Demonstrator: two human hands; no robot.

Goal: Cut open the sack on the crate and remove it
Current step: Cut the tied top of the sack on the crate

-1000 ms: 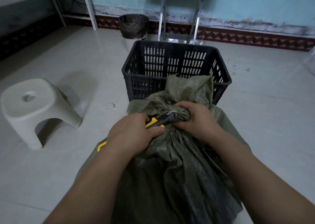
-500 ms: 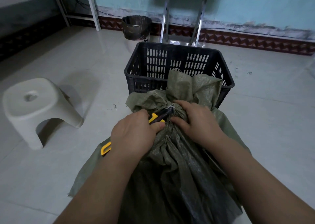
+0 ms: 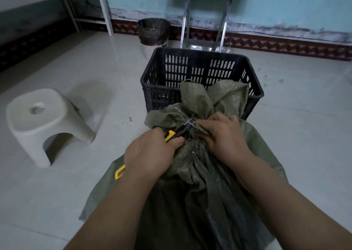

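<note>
**Position.** Green woven sack (image 3: 200,183) at centre of view, body running down to 6 o'clock, loose top draped over the near rim of the black slotted crate (image 3: 192,52) at 12 o'clock. Neck bunched and bound with a pale tie (image 3: 187,124); not yet cut open.

**Hands.** At 3 o'clock of the tie, right hand (image 3: 224,137) curled round the bunched neck, gripping fabric. At 9 o'clock of the neck, left hand (image 3: 150,154) wrapped round a yellow-and-black utility knife (image 3: 174,134), tip at the tie; actual contact too small to confirm.

**Hazards (judged).**
- Blade aimed toward the gripping fingers: risk of overrun into them on sudden parting of the tie.
- Risk of slicing fabric rather than tie, with spill of unseen contents.
- Possible slump of the sack off the rim once freed.

**Surroundings.** White plastic stool (image 3: 38,120) at 9 o'clock and lined waste bin (image 3: 153,31) at 11 o'clock, both well apart from the sack, on pale tiled floor (image 3: 95,69).
</note>
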